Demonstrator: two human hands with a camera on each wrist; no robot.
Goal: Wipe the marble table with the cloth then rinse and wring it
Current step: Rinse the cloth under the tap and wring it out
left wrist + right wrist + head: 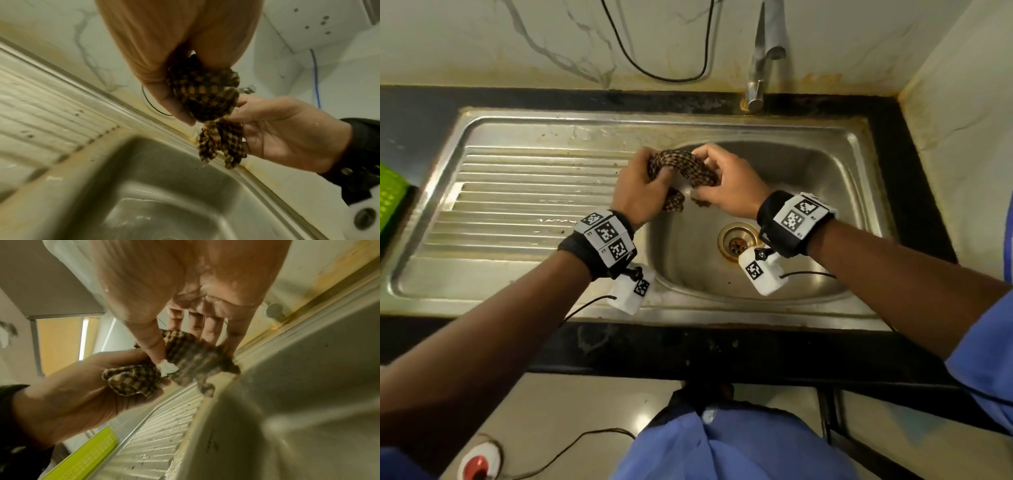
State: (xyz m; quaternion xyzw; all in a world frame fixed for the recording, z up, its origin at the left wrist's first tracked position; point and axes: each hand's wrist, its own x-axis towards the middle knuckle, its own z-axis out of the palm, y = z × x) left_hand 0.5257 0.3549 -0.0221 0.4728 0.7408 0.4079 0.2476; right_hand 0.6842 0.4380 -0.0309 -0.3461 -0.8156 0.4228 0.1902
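Cloth (681,171) twisted into rope over sink basin (808,205), left hand (640,195) and right hand (726,185) each gripping one end, fingers curled tight around it. Wringing step likely under way; next move calling for opposite twist, firm hold. Tap (756,78) showing no stream. Steel drainboard (527,205), black worktop (654,346), marble-look wall (517,41) behind.

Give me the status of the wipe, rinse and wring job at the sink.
Wiping looks over: the cloth is at the sink, no table in view. Rinsing seems done: no water runs from the tap and the basin is wet. In hand: the left hand and right hand grip the twisted cloth over the basin, wringing. Left: finish the wring.
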